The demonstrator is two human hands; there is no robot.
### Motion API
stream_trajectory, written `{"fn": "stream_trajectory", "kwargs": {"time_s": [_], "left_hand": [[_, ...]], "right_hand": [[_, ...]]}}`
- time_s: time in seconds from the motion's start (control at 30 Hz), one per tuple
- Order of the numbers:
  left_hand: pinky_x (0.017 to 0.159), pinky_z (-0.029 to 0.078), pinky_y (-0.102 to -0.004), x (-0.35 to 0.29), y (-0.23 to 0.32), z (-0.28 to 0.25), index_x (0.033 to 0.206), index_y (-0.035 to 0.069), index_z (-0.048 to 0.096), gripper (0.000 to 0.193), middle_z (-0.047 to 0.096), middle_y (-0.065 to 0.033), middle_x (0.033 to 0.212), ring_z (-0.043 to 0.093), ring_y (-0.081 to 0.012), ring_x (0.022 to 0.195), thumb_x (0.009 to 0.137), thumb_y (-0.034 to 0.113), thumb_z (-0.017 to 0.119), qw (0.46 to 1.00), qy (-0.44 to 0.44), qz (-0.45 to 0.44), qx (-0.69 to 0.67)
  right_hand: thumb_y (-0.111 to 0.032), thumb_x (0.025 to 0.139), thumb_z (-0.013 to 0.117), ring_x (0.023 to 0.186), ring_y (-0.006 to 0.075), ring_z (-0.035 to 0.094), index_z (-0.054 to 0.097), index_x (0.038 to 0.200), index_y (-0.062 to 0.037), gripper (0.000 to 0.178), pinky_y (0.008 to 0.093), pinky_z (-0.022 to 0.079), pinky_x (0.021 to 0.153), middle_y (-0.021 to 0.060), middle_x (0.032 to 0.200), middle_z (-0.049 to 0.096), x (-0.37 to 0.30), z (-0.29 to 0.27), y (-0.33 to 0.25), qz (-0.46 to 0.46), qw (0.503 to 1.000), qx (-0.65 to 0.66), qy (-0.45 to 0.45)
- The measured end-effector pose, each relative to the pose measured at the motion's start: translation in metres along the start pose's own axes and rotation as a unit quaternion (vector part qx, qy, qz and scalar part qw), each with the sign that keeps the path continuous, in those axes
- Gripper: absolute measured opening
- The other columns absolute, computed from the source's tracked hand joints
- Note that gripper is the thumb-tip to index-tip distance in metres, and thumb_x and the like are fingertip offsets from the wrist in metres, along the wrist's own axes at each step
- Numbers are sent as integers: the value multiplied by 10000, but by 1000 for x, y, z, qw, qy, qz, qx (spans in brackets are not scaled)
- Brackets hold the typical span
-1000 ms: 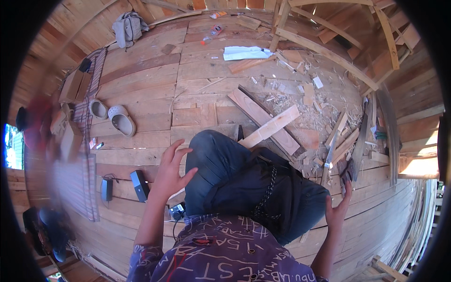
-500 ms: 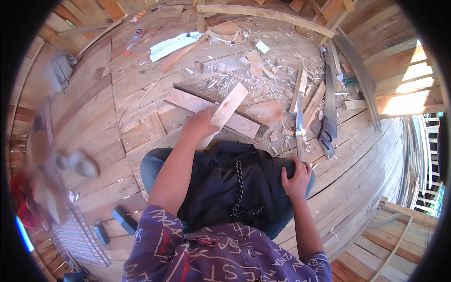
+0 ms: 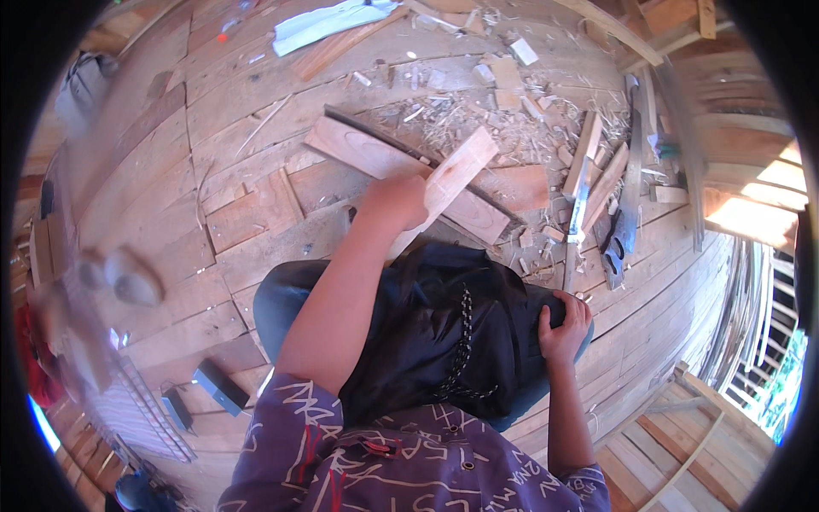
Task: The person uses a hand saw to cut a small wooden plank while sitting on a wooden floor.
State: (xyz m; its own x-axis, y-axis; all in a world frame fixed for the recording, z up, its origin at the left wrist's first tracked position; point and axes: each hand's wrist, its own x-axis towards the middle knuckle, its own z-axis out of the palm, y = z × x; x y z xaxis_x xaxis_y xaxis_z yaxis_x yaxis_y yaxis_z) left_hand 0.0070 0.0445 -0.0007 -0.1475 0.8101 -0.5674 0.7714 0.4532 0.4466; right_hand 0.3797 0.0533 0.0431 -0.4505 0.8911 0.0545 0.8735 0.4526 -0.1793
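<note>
My left hand is closed around a short pale wooden board, its fingers mostly hidden from above. That piece slants away to the right, crossing over a longer, reddish plank that lies on the floor. Whether the two pieces touch is hard to make out. My right hand rests on my right knee with its fingers spread and nothing in it. Black cloth with a patterned cord covers my lap.
To the right lie a narrow metal-bladed tool beside wood strips, and a handsaw. Shavings and offcuts litter the floor ahead. A white sheet lies far off; dark blocks sit at left.
The whole view has shifted and turned slightly, so the far floor sits higher. My left hand still grips the board, and my right hand stays on the knee.
</note>
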Motion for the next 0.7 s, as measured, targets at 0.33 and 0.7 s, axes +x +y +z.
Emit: {"fn": "stream_trajectory", "kwargs": {"time_s": [0.33, 0.7], "left_hand": [[770, 440, -458, 15, 8, 11, 1018, 146, 735, 301, 717, -56, 1018, 673, -221, 965, 742, 265, 726, 996, 68, -17, -45], [802, 447, -477, -39, -6, -24, 1099, 82, 680, 368, 691, -133, 1028, 667, -298, 946, 769, 245, 696, 975, 198, 34, -90]], "right_hand": [[-325, 878, 615, 1017, 346, 607, 634, 1077, -32, 355, 447, 435, 922, 136, 1057, 667, -15, 12, 10, -8, 1000, 14, -26], [-292, 885, 600, 1026, 324, 626, 608, 1108, -48, 331, 430, 441, 920, 133, 1072, 671, -11, 16, 18, -30, 999, 19, -21]]}}
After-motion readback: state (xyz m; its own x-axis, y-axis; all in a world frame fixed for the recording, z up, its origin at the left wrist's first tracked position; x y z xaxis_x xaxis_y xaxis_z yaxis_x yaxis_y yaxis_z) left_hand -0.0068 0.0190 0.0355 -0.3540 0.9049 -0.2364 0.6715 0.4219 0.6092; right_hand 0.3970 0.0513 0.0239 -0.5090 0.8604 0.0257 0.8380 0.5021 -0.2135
